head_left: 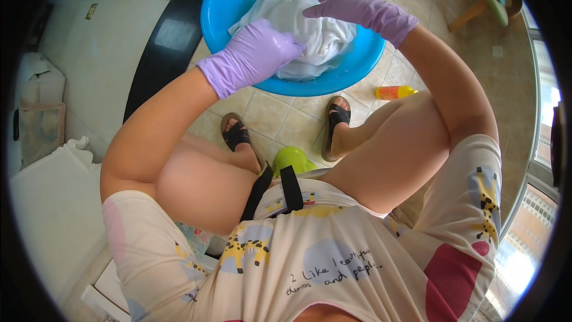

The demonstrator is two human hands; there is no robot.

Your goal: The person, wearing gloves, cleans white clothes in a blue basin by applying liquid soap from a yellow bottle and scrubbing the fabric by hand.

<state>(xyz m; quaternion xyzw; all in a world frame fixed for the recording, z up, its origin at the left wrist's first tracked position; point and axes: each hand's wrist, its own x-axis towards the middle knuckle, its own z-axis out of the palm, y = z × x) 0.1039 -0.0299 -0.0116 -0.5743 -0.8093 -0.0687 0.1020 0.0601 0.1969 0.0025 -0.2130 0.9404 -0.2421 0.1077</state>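
A wet white cloth (325,39) lies bunched up in a round blue basin (363,62). I wear light purple rubber gloves on both hands. My left hand (256,53) is closed in a fist on the left side of the cloth; its fingertips are turned out of sight. Over the far right part of the cloth is my right hand (342,6), its thumb and fingers apart. Whether its fingertips touch the fabric is hard to see.
A yellow bottle with an orange label (395,92) lies on the tiled floor right of the basin. Something bright green (291,160) sits between my sandalled feet. A black curved edge (173,39) runs along the basin's left. A wooden-legged stool (476,0) stands far right.
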